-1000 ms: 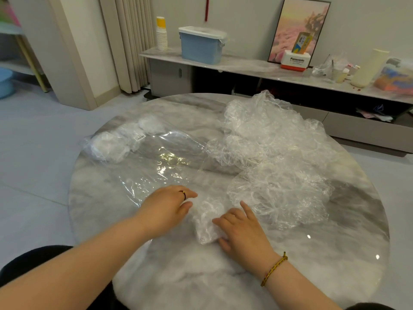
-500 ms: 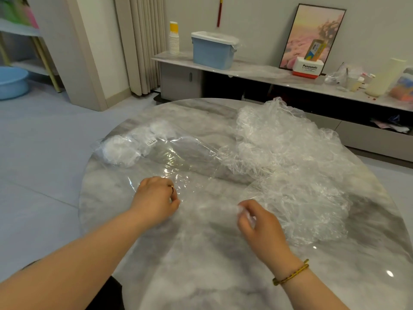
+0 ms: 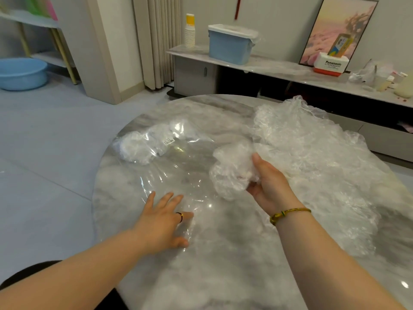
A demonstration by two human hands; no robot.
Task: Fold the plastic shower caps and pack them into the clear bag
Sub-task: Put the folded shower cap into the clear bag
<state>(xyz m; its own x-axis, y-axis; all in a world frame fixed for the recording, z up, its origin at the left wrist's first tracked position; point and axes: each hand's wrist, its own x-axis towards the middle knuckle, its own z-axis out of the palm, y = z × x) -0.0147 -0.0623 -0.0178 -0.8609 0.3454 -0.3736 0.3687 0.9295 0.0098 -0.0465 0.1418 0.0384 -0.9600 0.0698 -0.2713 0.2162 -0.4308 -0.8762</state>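
open table (image 3: pixel 223 276) between the wrists, round edge just outside the left hand (image 3: pixel 164 220). presses the clear bag (image 3: pixel 178 173) flat with spread left fingers; grips a bunched cap (image 3: pixel 232 168) in the right hand (image 3: pixel 268 186), hands apart. bag's long axis away ahead-left from the left hand, packed caps (image 3: pixel 138 148) at the far end; loose pile (image 3: pixel 312 157) beyond the right hand.

You sat at round grey-white marble table (image 3: pixel 225 271), glossy top catching small light spots. Pale grey-blue floor (image 3: pixel 44 157) stretched off to your left. Ahead of you, beige pleated curtain (image 3: pixel 156 41) hung beside white wall corner (image 3: pixel 100 45). Low grey cabinet (image 3: pixel 192 74) with marble top ran along far wall (image 3: pixel 279 14). On it stood stack of paper cups (image 3: pixel 190 33), blue lidded bin (image 3: pixel 230 49) and white-and-red Panasonic box (image 3: pixel 330 66). Framed pink picture (image 3: pixel 330 21) leaned against wall. Far left, blue basin (image 3: pixel 21 73) sat on floor beside yellow-legged shelf unit (image 3: pixel 31 20).
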